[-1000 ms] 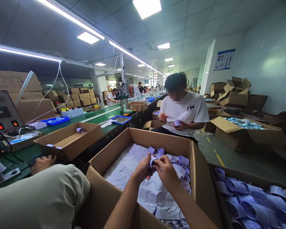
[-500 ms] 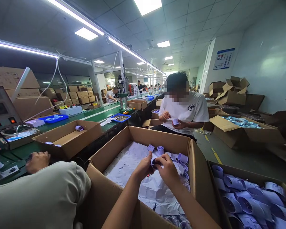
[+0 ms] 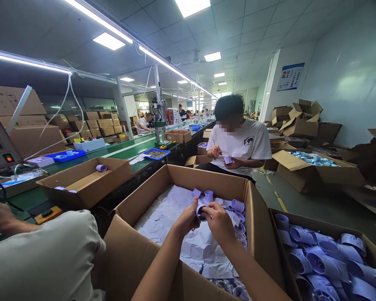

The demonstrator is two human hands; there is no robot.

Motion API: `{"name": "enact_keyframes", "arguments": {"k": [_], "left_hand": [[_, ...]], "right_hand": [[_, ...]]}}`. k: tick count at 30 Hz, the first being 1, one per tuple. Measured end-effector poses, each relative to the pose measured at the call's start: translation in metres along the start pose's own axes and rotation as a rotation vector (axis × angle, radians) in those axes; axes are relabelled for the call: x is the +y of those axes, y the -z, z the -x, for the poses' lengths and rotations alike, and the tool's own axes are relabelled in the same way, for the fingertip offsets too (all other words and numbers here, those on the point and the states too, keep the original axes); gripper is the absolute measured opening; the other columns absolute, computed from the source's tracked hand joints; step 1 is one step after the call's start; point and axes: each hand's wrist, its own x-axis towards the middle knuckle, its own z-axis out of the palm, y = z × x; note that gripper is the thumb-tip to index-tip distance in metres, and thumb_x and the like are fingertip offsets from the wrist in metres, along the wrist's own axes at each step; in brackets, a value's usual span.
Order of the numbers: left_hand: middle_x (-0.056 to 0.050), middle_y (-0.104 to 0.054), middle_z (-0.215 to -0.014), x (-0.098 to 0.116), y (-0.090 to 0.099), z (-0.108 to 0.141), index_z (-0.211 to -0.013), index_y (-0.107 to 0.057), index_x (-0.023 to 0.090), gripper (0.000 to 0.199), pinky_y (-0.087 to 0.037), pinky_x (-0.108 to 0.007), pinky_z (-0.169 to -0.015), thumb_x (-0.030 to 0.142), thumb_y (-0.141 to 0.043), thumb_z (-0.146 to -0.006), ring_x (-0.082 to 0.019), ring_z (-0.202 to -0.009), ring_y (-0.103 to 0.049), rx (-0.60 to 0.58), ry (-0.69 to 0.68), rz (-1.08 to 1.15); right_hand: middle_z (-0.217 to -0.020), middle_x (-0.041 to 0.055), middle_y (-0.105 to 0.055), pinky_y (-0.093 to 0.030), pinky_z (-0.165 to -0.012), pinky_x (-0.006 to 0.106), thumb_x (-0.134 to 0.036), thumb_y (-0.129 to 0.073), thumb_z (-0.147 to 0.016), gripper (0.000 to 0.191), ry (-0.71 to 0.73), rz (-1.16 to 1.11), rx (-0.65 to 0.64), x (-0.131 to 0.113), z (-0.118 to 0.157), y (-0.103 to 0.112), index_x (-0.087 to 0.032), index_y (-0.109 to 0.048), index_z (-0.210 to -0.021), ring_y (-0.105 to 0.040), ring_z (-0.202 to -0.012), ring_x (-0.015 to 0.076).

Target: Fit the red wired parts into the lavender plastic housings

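Note:
My left hand (image 3: 187, 218) is closed around a small light-purple plastic cylinder (image 3: 199, 211), its dark open end turned to the right. At that opening, the bent fingers of my right hand (image 3: 219, 222) are pinched together, with their tips partly inside. Whether they grip a small part is hidden. Both hands are over a large cardboard box (image 3: 207, 173) lined with crumpled white paper (image 3: 158, 217). Beyond my hands, more purple cylinders (image 3: 209, 196) stand and lie on the paper along the box's far and right sides.
Many purple cylinders fill a box (image 3: 316, 223) at my right. Across from me a seated co-worker (image 3: 241, 142) handles a similar cylinder. Another person's grey sleeve (image 3: 50, 259) is close on my left, near a shallow carton (image 3: 90, 194) on the green bench.
My right fingers have shifted slightly at the cylinder's opening. The neighbour's hand on the left has moved further left, uncovering an orange object on the bench. The view has shifted slightly.

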Motion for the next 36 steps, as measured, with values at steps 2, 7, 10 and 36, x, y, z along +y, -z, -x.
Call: {"name": "enact_keyframes", "arguments": {"k": [2, 7, 10, 36], "left_hand": [[0.001, -0.039, -0.044, -0.002, 0.001, -0.001, -0.068, -0.039, 0.014, 0.061, -0.021, -0.020, -0.036, 0.072, -0.030, -0.085, -0.007, -0.034, -0.035, -0.016, -0.020, -0.038], [0.001, -0.038, -0.041, -0.006, 0.003, -0.004, -0.059, -0.035, 0.016, 0.079, -0.021, -0.022, -0.035, 0.095, -0.032, -0.056, -0.008, -0.033, -0.034, -0.034, -0.051, -0.166], [-0.001, -0.039, -0.041, -0.006, 0.003, -0.003, -0.058, -0.037, 0.016, 0.080, -0.021, -0.023, -0.036, 0.095, -0.026, -0.058, -0.008, -0.032, -0.034, -0.001, -0.042, -0.262], [0.005, -0.033, -0.042, 0.000, -0.003, 0.007, -0.068, -0.034, 0.017, 0.073, -0.016, -0.021, -0.038, 0.089, -0.041, -0.061, -0.006, -0.034, -0.029, 0.063, -0.054, -0.229]], "right_hand": [[-0.087, 0.0028, -0.062, -0.037, -0.073, 0.029, -0.014, -0.064, -0.078, 0.014, 0.010, 0.065, 0.041, -0.001, 0.001, 0.000, -0.024, -0.073, -0.080, -0.055, -0.081, 0.0164], [-0.096, 0.0017, -0.065, -0.038, -0.077, 0.031, -0.016, -0.062, -0.082, 0.016, -0.030, 0.173, -0.003, -0.012, 0.002, 0.009, -0.025, -0.073, -0.088, -0.057, -0.087, 0.0172], [-0.115, 0.0027, -0.063, -0.040, -0.085, 0.034, -0.016, -0.058, -0.085, 0.017, -0.058, 0.205, -0.097, -0.017, 0.001, 0.014, -0.022, -0.074, -0.088, -0.054, -0.103, 0.0220], [-0.124, 0.0074, -0.058, -0.038, -0.096, 0.031, -0.009, -0.045, -0.088, 0.026, -0.187, 0.062, -0.165, -0.025, 0.000, 0.007, -0.013, -0.071, -0.082, -0.050, -0.115, 0.0215]]}}
